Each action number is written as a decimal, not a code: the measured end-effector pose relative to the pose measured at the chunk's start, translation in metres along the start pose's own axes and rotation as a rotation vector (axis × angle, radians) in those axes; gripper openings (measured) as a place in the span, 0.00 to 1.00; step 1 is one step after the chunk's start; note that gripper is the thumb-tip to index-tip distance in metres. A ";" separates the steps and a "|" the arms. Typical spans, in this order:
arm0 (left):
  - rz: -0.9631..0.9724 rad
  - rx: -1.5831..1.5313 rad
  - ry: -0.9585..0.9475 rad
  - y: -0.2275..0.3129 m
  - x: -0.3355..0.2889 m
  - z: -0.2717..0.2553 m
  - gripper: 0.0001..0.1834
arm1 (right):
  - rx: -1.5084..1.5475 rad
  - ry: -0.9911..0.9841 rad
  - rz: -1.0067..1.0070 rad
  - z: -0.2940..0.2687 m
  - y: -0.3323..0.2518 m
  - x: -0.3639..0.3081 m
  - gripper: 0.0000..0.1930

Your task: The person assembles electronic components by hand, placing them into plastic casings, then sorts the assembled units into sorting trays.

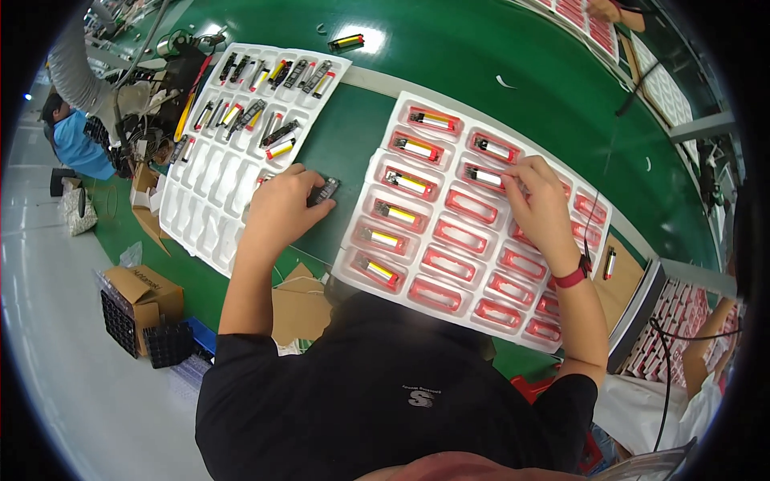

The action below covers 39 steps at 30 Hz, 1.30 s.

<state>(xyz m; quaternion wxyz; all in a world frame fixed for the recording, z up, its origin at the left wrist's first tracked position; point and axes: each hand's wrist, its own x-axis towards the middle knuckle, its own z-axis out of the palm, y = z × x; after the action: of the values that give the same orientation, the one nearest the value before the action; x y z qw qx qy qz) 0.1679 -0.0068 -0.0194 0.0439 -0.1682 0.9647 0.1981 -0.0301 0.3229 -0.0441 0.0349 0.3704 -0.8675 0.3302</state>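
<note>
My left hand (279, 207) is over the right edge of the left white tray, fingers bent around a small black slotted part (324, 191) by the thumb and fingertips. My right hand (539, 200) reaches over the right white tray (370, 186). Its thumb and fingers pinch together at the right end of a small battery cell (484, 176), which lies in a red frame. Above it sits another cell (495, 147) in its frame. The left column holds several white-and-yellow cells (411, 183); other compartments hold bare red frames (459, 237).
The left white tray (186, 207) carries loose cells and black parts in its upper rows. On the green bench, a single cell (346, 42) lies at the back. A grey hose (76, 60) hangs at left. Another person's hand (603, 10) is at the far right.
</note>
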 end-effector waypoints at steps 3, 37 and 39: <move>0.113 0.031 0.078 -0.001 0.006 0.013 0.12 | -0.094 -0.064 -0.101 0.005 0.018 -0.004 0.08; 0.932 -0.266 -0.106 0.146 0.083 0.069 0.12 | 1.802 -0.292 0.411 -0.066 -0.001 0.000 0.26; 0.517 -1.025 -0.371 0.151 0.085 0.063 0.19 | 1.808 -0.311 0.345 -0.068 -0.002 -0.001 0.25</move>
<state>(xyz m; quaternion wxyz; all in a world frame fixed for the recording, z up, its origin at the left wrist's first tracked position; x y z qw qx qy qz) 0.0377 0.1230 -0.0343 0.0753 0.1093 0.7322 0.6680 -0.0408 0.3628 0.0098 -0.4327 0.1630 -0.3192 0.8272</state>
